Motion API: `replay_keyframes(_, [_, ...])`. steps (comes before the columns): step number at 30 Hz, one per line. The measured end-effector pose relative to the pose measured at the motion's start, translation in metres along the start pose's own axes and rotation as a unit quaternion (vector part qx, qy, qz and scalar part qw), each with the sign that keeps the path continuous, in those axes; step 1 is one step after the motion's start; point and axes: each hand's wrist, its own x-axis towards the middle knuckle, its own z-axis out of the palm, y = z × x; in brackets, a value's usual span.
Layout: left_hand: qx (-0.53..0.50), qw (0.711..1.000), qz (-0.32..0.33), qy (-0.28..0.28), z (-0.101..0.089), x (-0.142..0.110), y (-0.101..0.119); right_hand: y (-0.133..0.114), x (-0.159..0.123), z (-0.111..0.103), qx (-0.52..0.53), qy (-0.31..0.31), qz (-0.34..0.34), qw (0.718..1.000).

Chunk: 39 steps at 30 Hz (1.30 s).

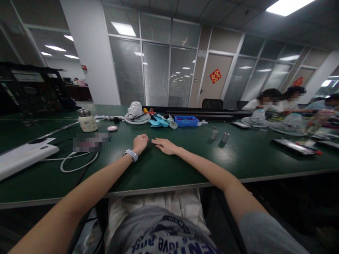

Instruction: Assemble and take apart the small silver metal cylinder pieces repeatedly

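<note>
My left hand (140, 143), with a watch (131, 154) on its wrist, rests on the green table with its fingers curled in; nothing shows in it. Just to its right my right hand (166, 146) lies flat, fingers stretched out and holding nothing. The two hands are close but apart. Beyond them are light-blue fan blades (159, 121), a blue plastic basket (186, 121) and a white fan housing (135, 108) on a round grille (137, 119). Two small metal cylinders (225, 137) stand on the table to the right of my right hand.
On the left are a cream bottle (87, 120), a pink oval object (112, 128), a looped white cable (79, 165) and a white device (26, 157). Two people sit at the far right near more fan parts (258, 118). The table's front edge (164, 189) runs before me.
</note>
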Motion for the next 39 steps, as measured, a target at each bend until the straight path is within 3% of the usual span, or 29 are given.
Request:
replay_keyframes(3, [-0.005,1.0,0.003,-0.015,0.0,0.0,0.0,0.001,-0.008,-0.008,0.009,-0.002,0.022,1.0])
replay_keyframes(9, [0.001,1.0,0.015,-0.021,-0.001,-0.001,0.001,0.005,-0.013,-0.015,-0.048,0.082,0.019,0.995])
replay_keyframes(12, [0.014,1.0,0.018,-0.015,-0.001,-0.001,0.002,0.012,-0.006,-0.013,-0.057,0.049,-0.005,0.997])
replay_keyframes(15, [0.016,1.0,0.015,-0.02,-0.002,-0.002,0.003,0.016,-0.005,-0.012,-0.054,0.003,0.014,0.998])
replay_keyframes(18, [0.012,1.0,0.017,-0.024,-0.002,-0.003,0.003,0.014,-0.008,-0.014,-0.058,0.017,0.032,0.998])
replay_keyframes(21, [0.009,1.0,0.016,-0.025,-0.002,-0.003,0.003,0.008,-0.008,-0.014,-0.079,0.034,0.007,0.996])
replay_keyframes(26, [0.005,1.0,0.015,-0.025,-0.002,-0.003,0.002,0.006,-0.001,-0.013,-0.08,0.011,-0.023,0.996])
replay_keyframes(30, [0.005,1.0,0.016,-0.026,-0.001,-0.001,0.001,0.007,0.0,-0.011,-0.055,-0.005,-0.009,0.998])
replay_keyframes(35, [0.008,0.999,0.02,-0.031,-0.002,-0.001,0.0,0.009,-0.008,-0.012,-0.043,0.036,0.04,0.998])
replay_keyframes(39, [0.012,0.999,0.023,-0.036,-0.003,-0.001,0.001,0.034,-0.031,-0.047,-0.111,0.114,0.084,0.984])
